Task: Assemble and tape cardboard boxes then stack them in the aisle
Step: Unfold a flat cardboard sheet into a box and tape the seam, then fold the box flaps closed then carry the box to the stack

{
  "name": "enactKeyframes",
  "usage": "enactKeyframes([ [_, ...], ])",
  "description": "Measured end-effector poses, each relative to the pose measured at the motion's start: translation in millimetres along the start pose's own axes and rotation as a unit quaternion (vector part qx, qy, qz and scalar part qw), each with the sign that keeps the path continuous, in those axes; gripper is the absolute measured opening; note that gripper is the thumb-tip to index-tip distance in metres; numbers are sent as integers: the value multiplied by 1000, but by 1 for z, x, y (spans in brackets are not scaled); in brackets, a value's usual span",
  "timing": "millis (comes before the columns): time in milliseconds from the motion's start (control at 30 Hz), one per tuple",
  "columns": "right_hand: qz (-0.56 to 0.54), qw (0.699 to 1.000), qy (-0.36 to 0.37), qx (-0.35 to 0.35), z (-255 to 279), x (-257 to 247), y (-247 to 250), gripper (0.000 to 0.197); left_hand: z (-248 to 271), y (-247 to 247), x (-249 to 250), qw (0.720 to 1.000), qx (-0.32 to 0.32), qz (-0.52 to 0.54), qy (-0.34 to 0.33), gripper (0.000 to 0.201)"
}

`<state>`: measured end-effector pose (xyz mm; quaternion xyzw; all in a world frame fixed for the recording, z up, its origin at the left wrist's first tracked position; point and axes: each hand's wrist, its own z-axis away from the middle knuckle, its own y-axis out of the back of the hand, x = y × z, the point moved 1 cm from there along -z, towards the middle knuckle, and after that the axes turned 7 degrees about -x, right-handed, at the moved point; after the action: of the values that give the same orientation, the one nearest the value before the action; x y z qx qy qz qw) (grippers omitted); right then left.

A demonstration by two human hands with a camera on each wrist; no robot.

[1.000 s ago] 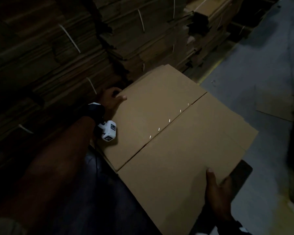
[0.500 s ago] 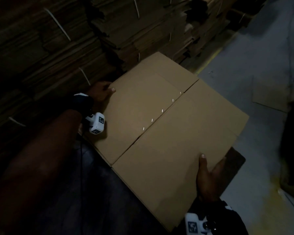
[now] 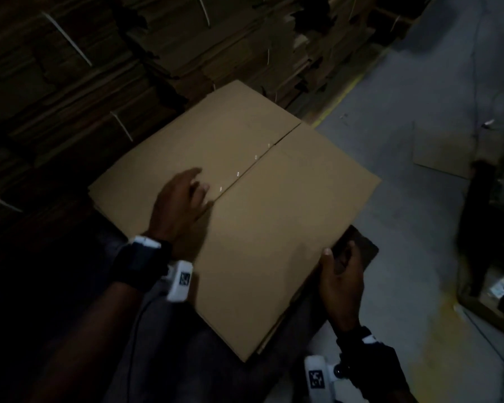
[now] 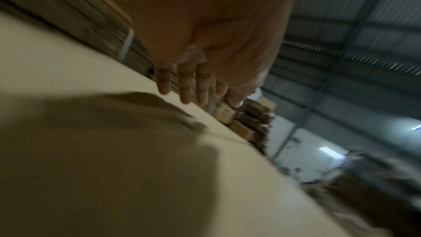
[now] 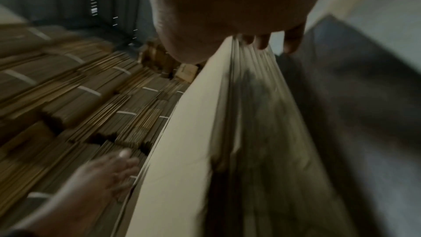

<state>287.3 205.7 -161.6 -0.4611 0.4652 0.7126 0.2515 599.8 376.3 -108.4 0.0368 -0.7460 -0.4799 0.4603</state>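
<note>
While flat brown cardboard box blank (image 3: 274, 228) lies folded, left hand (image 3: 178, 205) rests on it, fingers (image 4: 184, 86) straight, near stapled seam; right hand (image 3: 341, 274) pinches its near-right edge.

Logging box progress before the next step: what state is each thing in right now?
Cardboard box: flattened, unassembled, untaped, staples along its seam.
Left hand: open, fingers straight, over the box's top face.
Right hand: grips the box's near right edge.
Bundled cardboard stacks: flat, strapped.
</note>
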Motion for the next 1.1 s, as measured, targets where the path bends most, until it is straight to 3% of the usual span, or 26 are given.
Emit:
enactKeyframes([
  [133, 46, 995, 85, -3, -10, -8, 43, 56, 60, -49, 87, 996, -18, 85, -17, 47],
  [233, 79, 989, 128, -1, -28, 2, 78, 52, 89, -100, 145, 994, -26, 100, -24, 41],
  [500, 170, 962, 212, 23, -109, 66, 208, 37, 95, -235, 282, 996, -31, 71, -44, 27],
  [733, 178, 955, 236, 37, -205, 89, 296, 36, 41, -311, 365, 995, -61, 69, -31, 28],
  [900, 169, 955, 243, 21, -296, 93, 301, 38, -27, -358, 385, 997, -67, 38, -17, 28],
  [1100, 177, 954, 239, -42, -413, 83, 284, 42, -136, -417, 388, 992, -114, 18, 59, 30],
])
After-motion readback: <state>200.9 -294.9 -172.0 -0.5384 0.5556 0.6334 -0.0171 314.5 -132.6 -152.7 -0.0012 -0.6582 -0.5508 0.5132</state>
